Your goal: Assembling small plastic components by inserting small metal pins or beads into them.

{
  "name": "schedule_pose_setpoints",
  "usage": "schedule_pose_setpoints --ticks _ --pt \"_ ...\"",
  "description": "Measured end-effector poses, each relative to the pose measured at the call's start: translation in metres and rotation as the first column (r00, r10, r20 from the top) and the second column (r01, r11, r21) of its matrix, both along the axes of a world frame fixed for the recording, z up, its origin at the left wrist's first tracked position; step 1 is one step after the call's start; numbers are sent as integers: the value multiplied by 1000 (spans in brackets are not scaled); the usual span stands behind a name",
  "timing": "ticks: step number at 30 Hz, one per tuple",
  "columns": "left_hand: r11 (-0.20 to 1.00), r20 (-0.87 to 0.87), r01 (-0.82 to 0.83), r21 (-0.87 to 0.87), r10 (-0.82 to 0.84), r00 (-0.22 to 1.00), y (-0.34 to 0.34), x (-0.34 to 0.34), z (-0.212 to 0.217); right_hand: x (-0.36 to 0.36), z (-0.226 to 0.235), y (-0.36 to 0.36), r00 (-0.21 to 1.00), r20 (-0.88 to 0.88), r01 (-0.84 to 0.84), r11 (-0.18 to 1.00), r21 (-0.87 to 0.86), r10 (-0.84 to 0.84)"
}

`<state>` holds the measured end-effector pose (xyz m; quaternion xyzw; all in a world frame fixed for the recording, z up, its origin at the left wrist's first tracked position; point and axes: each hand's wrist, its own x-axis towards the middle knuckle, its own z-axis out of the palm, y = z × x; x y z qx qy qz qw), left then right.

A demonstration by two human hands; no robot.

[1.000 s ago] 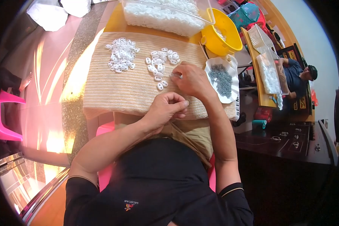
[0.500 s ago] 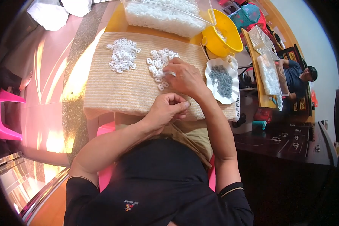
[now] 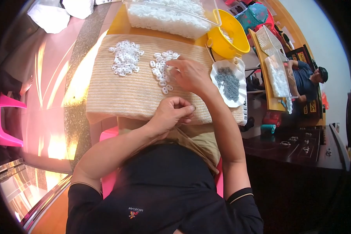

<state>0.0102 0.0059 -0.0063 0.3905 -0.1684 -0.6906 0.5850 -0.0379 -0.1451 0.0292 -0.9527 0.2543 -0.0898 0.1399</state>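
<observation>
My right hand [image 3: 191, 75] reaches over the right-hand pile of small white oval plastic pieces [image 3: 159, 66] with two holes each. Its fingers are bent and somewhat apart, the fingertips at the pile's right edge; no held piece shows. Close to the cloth's front edge, my left hand [image 3: 174, 112] is closed in a pinch, thumb against the index finger. Whatever it may hold is too small or hidden. A second heap of small white plastic pieces [image 3: 125, 58] lies farther left. To the right of my right hand, a white wavy-edged dish [image 3: 241, 93] holds many tiny grey pieces [image 3: 227, 84].
A striped beige cloth [image 3: 117, 95] covers the table. Behind it stand a clear bin [image 3: 171, 29] of white pieces and a yellow basin [image 3: 236, 45]. At right, a person [image 3: 310, 82] sits by another table with a clear box [image 3: 277, 78]. A pink stool [image 3: 7, 128] stands left.
My right hand has shifted slightly up and left over the pile, and the white thing near its fingertips no longer shows plainly. My left hand keeps its pinch in place.
</observation>
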Motion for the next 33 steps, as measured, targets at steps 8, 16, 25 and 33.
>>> schedule_pose_setpoints --ticks 8,16,25,33 --pt "1000 -11 13 -1 -13 1000 1 1 -1 13 -12 -10 999 35 -22 995 -93 25" --pt "1000 -17 24 6 -24 1000 1 1 0 10 -7 -8 1000 -22 0 1000 -9 0" --pt "1000 -5 19 -15 -19 1000 1 1 -1 8 -6 -10 994 -102 -55 995 -86 46" --pt "1000 -22 16 1 -16 1000 1 1 -2 5 -8 -11 999 -39 -38 998 -43 37"
